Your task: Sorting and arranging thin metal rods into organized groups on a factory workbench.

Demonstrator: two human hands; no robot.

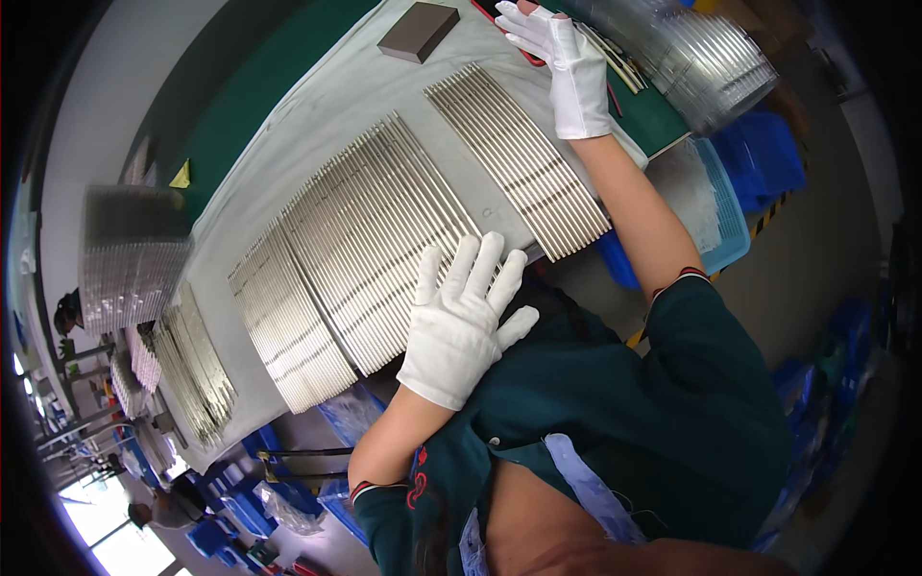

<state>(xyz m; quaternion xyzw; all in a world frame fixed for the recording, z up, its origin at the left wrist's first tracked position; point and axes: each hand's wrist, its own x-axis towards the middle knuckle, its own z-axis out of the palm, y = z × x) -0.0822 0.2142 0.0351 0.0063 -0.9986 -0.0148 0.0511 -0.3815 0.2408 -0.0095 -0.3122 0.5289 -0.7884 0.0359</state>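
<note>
My left hand (459, 322), in a white glove, lies with fingers spread at the near ends of a wide row of thin silver metal rods (375, 230). Its fingertips overlap the rod ends; whether they press on them I cannot tell. A narrower row of rods (279, 322) adjoins on the left, and another row (519, 158) lies apart on the right. Beyond that right-hand row, my right hand (571, 72) reaches out, fingers stretched, in a white glove that leaves some fingertips bare. It is beside a red-edged item (531, 58), partly hidden, and some thin sticks (619, 62).
A brown block (419, 32) sits at the far side of the pale-covered table (216, 278). Clear plastic trays stand stacked at far right (706, 62) and left (134, 259). More rods (192, 370) lie at left. Blue bins (759, 158) are off the right edge.
</note>
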